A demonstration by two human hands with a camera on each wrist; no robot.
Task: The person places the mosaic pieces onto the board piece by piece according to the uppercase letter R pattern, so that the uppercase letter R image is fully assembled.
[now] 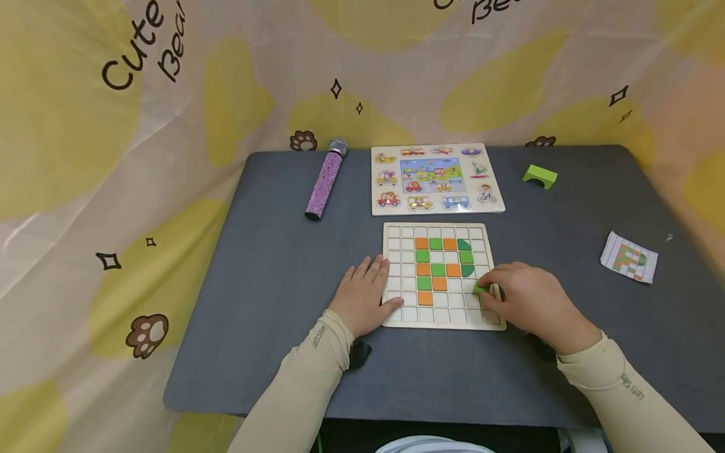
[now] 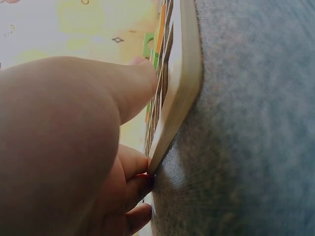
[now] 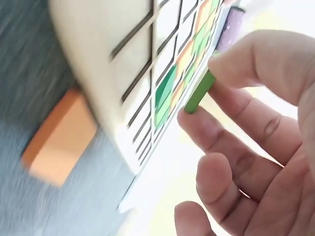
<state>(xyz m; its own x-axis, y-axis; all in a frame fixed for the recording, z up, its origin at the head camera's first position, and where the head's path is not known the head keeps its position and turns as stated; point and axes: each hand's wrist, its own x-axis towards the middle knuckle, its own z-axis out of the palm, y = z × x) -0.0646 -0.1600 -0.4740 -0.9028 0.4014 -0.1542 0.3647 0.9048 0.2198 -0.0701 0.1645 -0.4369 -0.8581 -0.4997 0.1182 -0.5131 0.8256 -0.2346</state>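
A square wooden grid board [image 1: 443,228] bears orange and green tiles in a pattern, among them two dark green rounded ones at the right. My left hand [image 1: 362,301] lies along its left edge, fingers stretched out and thumb [image 2: 135,83] over the near left corner. Over the board's right side, my right hand [image 1: 531,303] pinches a small green tile [image 3: 201,92] between thumb and fingers. Close up in the right wrist view, an orange block [image 3: 64,140] lies on the table beside the board; in the head view it is hidden.
Behind the board lies a picture puzzle [image 1: 382,151] of vehicles. A purple glittery microphone [image 1: 325,182] is at the back left. To the right are a green arch block [image 1: 540,175] and a small pattern card [image 1: 629,258]. A patterned cloth [image 1: 396,75] hangs behind the grey table [image 1: 272,251].
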